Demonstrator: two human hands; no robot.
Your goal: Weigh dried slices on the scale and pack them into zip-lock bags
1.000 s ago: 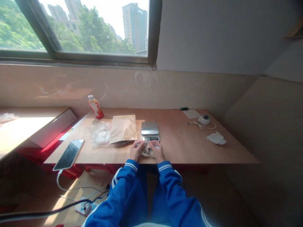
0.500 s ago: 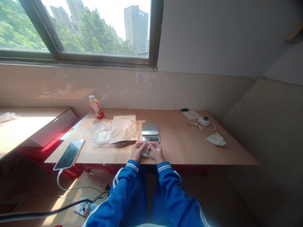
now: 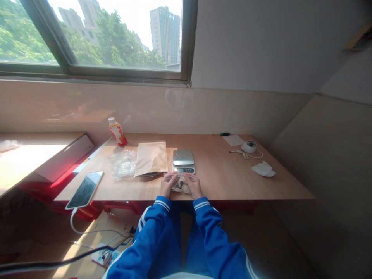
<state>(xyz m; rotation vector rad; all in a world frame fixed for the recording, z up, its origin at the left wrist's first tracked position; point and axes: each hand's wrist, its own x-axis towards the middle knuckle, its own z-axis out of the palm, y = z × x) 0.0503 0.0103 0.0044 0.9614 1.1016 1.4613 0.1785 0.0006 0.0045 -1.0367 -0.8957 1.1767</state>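
Note:
Between my hands, at the table's front edge, rests a small clear plastic bag (image 3: 182, 186) with pale and dark pieces inside; their kind is too small to make out. My left hand (image 3: 167, 184) pinches the bag's top edge on the left, fingers closed. On the right, my right hand (image 3: 194, 184) pinches the same edge. Just beyond my fingertips stands a kitchen scale (image 3: 183, 158) with a bare metal plate and a dark display strip. A brown paper pouch (image 3: 151, 158) lies flat to the left of the scale.
Left of the pouch is a heap of clear plastic bags (image 3: 124, 164). A drink bottle (image 3: 117, 132) stands at the back left, and a phone (image 3: 85, 190) on a cable overlaps the left edge. To the right are a white camera (image 3: 249, 146), a crumpled tissue (image 3: 263, 169) and a green-handled tool (image 3: 224, 134).
My hands have spread slightly apart along the bag's top edge, and more of the bag's contents shows between them. The whole view has shifted a little.

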